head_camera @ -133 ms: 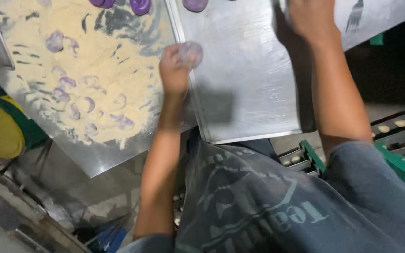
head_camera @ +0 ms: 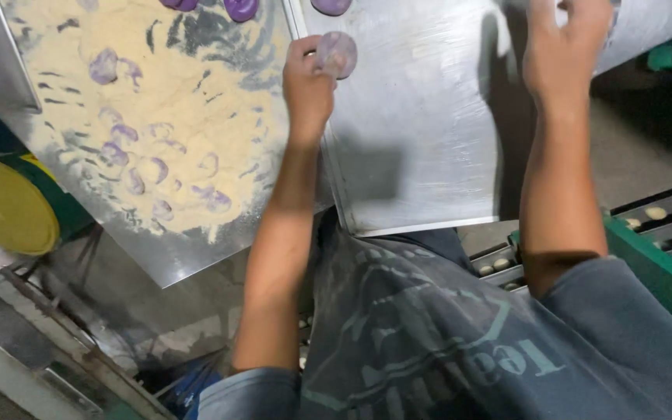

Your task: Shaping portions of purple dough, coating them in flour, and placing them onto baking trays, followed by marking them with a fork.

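Left hand pinching one floured purple dough disc over bare metal tray, right hand open near tray's far edge; floured board with purple smears left of both, yellow lid beyond

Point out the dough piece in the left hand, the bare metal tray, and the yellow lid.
purple dough piece point(head_camera: 337, 54), head view, centre of disc.
metal tray point(head_camera: 421, 155), head view, bare middle.
yellow lid point(head_camera: 5, 206), head view, flat top.
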